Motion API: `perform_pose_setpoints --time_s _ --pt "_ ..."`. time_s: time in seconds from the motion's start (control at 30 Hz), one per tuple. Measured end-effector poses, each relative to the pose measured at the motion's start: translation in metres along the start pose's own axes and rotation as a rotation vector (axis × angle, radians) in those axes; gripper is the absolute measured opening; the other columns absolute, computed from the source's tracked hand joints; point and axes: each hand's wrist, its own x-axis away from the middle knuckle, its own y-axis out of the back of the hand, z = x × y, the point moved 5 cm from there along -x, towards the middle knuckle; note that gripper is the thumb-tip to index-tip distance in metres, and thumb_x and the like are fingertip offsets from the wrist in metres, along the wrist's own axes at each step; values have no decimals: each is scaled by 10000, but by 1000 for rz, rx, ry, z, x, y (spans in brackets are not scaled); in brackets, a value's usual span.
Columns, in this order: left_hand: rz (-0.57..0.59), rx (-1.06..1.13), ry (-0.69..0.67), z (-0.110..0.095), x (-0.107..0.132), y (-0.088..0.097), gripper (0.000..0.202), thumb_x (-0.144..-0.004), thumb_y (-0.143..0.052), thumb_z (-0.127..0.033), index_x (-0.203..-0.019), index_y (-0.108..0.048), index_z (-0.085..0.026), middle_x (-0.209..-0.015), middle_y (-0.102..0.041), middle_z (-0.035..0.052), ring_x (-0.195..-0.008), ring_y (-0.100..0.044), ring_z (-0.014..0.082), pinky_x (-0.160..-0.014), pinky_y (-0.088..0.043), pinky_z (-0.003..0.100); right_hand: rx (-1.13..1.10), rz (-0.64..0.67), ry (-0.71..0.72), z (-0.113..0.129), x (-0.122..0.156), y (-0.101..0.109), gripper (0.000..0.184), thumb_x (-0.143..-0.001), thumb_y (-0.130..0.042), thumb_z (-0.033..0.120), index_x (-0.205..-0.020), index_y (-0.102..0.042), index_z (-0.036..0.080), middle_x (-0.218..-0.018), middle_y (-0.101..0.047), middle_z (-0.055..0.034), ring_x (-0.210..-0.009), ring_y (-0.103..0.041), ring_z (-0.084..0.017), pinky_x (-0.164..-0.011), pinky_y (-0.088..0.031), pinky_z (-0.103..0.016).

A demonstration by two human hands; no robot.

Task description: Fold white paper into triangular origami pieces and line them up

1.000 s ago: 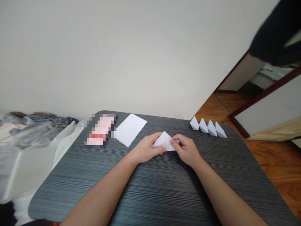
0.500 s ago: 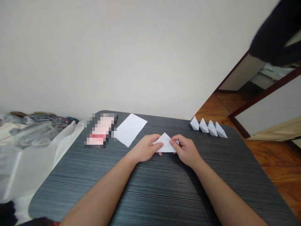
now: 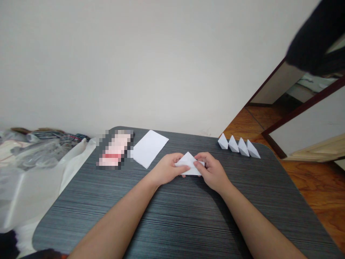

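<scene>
Now the right hand (image 3: 213, 172) sits slightly further inward on the folded paper (image 3: 188, 160). Both grips pinch it, left hand (image 3: 167, 169) opposite.

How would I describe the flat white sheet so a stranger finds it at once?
On the striped table, look near the far edge, beyond the left hand. The sheet lies right of a blurred pink patch. Unlike the four folded pieces, it is flat and rectangular.

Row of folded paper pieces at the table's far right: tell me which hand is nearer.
Right. The right hand sits left of the row, not touching it. The left hand is farther left, beyond the folded paper that both hands hold.
</scene>
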Motion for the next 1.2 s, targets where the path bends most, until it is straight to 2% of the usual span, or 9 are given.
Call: perform_pose_setpoints --time_s 0.13,0.27,0.4,0.5,0.67,0.87,1.2 --pt "-10 10 15 3 -1 0 177 -770 -576 -254 -894 -605 -130 -805 -628 44 -685 -604 153 -591 -498 253 -55 7 -17 0 0 -3 162 -864 -513 300 -1009 -521 230 -644 -534 18 -515 -500 -130 -474 -378 -238" --pt "0 15 -4 1 0 1 162 -783 -562 -247 -881 -603 -124 -775 -627 42 -656 -603 144 -585 -488 245 -233 21 -49 -1 -1 -6 263 -843 -544 318 -1076 -471 221 -701 -558 18 -543 -530 -126 -491 -409 -231" --pt "-2 -11 -23 1 1 2 158 -792 -551 -234 -893 -607 -126 -774 -631 42 -645 -601 140 -582 -475 238 -245 197 -123 1 0 -12 168 -830 -561 347 -889 -552 190 -648 -593 14 -523 -539 -121 -485 -404 -221" --pt "-22 -57 -40 1 0 3 157 -789 -556 -241 -881 -616 -129 -792 -633 44 -671 -599 142 -595 -468 233 -165 253 -147 3 0 -12 190 -836 -553 362 -802 -585 177 -536 -572 28 -497 -530 -121 -494 -390 -218" --pt "-39 -141 -63 -2 0 3 152 -787 -558 -244 -863 -631 -134 -795 -638 40 -692 -596 143 -606 -458 225 -121 240 -138 3 0 -10 210 -848 -535 359 -774 -592 170 -539 -584 24 -506 -527 -115 -506 -381 -212" --pt "-28 -109 -11 3 0 2 207 -795 -551 -296 -887 -632 -129 -779 -652 45 -638 -609 147 -559 -448 227 -121 230 -156 0 0 -9 207 -853 -523 347 -769 -588 170 -555 -591 19 -514 -523 -116 -503 -377 -211" --pt "-27 -195 -22 2 2 4 200 -791 -542 -294 -768 -649 -126 -683 -641 31 -622 -585 144 -530 -406 209 -170 267 -159 2 0 -13 179 -841 -544 314 -838 -640 163 -610 -608 8 -562 -553 -128 -544 -403 -220"
